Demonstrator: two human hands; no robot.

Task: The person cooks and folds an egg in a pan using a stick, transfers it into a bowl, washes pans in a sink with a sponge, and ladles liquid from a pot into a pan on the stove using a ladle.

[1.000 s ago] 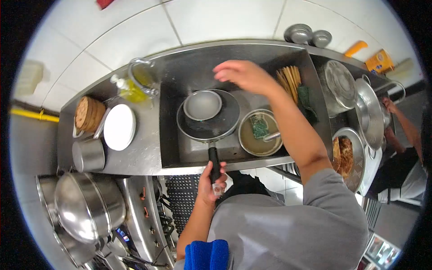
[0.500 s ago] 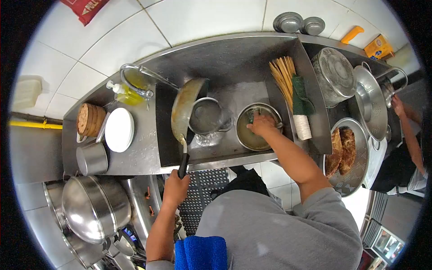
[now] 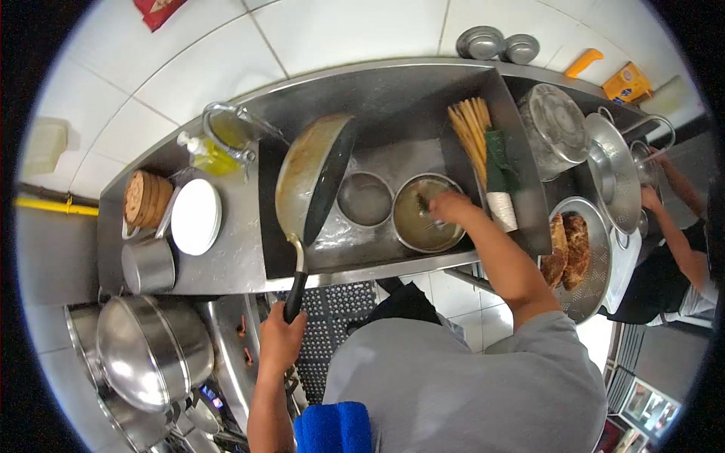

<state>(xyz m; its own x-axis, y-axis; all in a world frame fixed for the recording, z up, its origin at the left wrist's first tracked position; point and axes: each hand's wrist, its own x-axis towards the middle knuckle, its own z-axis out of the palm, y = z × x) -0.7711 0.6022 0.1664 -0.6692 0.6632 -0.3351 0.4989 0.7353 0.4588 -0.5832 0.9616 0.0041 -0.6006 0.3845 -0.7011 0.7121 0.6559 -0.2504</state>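
Observation:
My left hand (image 3: 282,341) is closed around the black handle of a frying pan (image 3: 308,170). The pan is tipped on its side in the left part of the metal sink, its stained outside facing left and its dark inside facing right. My right hand (image 3: 453,207) is over a round metal bowl (image 3: 411,232) of cloudy water. Its fingers are curled on a dark green scouring pad (image 3: 422,201), only partly visible. Between pan and bowl stands another round metal pot (image 3: 365,199) with water in it.
Bamboo sticks (image 3: 470,136) and a green pad lean at the sink's right. White plates (image 3: 196,217), a soap bottle (image 3: 215,155) and a saucepan (image 3: 148,266) stand left. A colander (image 3: 593,291) holds browned pieces at right. Another person's hands (image 3: 651,198) hold a metal vessel there.
The pan has shifted left and turned, so more of its dark inside shows. My right hand has drawn back slightly to the right, its fingers more curled.

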